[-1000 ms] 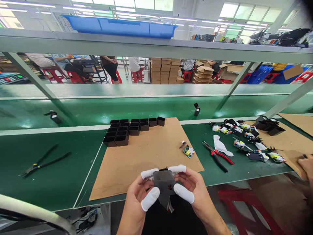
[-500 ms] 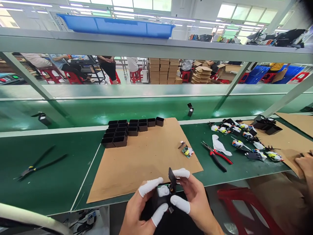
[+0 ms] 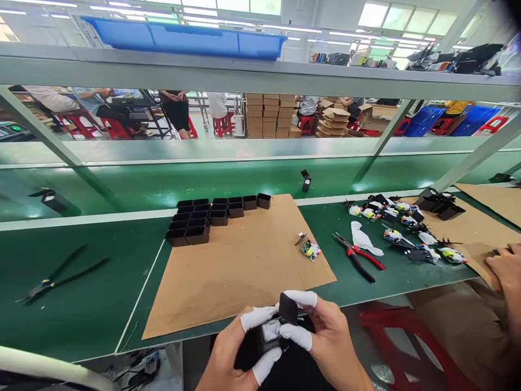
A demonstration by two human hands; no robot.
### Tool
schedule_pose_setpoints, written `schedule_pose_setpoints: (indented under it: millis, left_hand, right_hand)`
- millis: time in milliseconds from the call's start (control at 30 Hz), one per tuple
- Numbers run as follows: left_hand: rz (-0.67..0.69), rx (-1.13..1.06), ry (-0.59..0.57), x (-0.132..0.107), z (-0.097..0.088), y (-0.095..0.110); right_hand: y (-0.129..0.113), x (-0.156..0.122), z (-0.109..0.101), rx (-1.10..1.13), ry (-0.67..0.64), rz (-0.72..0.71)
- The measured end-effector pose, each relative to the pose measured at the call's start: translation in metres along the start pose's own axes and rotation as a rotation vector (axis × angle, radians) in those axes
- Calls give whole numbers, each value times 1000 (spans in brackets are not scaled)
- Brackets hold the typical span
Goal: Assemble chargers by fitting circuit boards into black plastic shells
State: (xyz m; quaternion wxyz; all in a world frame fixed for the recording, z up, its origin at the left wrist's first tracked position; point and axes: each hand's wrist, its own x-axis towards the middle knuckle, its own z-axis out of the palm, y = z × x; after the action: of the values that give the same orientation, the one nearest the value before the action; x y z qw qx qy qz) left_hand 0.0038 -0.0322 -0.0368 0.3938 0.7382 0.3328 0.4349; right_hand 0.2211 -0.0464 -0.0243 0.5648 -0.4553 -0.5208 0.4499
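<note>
At the cardboard's near edge I hold a small black power adapter housing (image 3: 266, 343) with white material inside its open top. My left hand (image 3: 234, 350), with white finger cots on thumb and forefinger, is closed around the housing. The black end cap (image 3: 288, 308) stands tilted up at the opening, pinched by my right hand (image 3: 328, 331), which wears white finger cots too. On the cardboard sheet (image 3: 240, 277), a loose circuit board (image 3: 311, 250) lies to the right. Several empty black housings (image 3: 197, 234) stand in rows at the back left.
Red-and-black pliers (image 3: 356, 258) lie beside a white cloth-like piece (image 3: 364, 239) and a pile of circuit boards (image 3: 393, 235). Black-handled pliers (image 3: 49, 283) rest at left. A co-worker's hand (image 3: 507, 269) is at far right, near a red stool (image 3: 391, 331).
The end cap has turned, showing its flat face more, and sits closer to the housing. My right thumb has moved onto the housing's opening. The view has shifted slightly.
</note>
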Motion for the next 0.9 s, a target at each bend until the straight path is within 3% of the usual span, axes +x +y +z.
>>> schedule_pose_setpoints:
  millis: [167, 267, 400, 567, 700, 767, 900]
  left_hand:
    - [-46, 51, -60, -1, -4, -1]
    - [-1, 59, -62, 6, -2, 6]
    - [180, 182, 134, 9, 9, 8]
    - [337, 403, 381, -2, 26, -5]
    - [455, 506, 469, -6, 33, -11]
    - [424, 483, 505, -8, 39, -11]
    - [143, 367, 734, -12, 58, -12]
  right_hand:
    - [-5, 1, -4, 57, -49, 17]
    - [-3, 0, -8, 66, -52, 47]
    - [12, -6, -2, 102, 23, 51]
    - [29, -20, 23, 99, 200, 11]
    - [23, -26, 39, 58, 302, 2]
    - [17, -26, 42, 45, 332, -47]
    - [-1, -22, 40, 163, 446, -170]
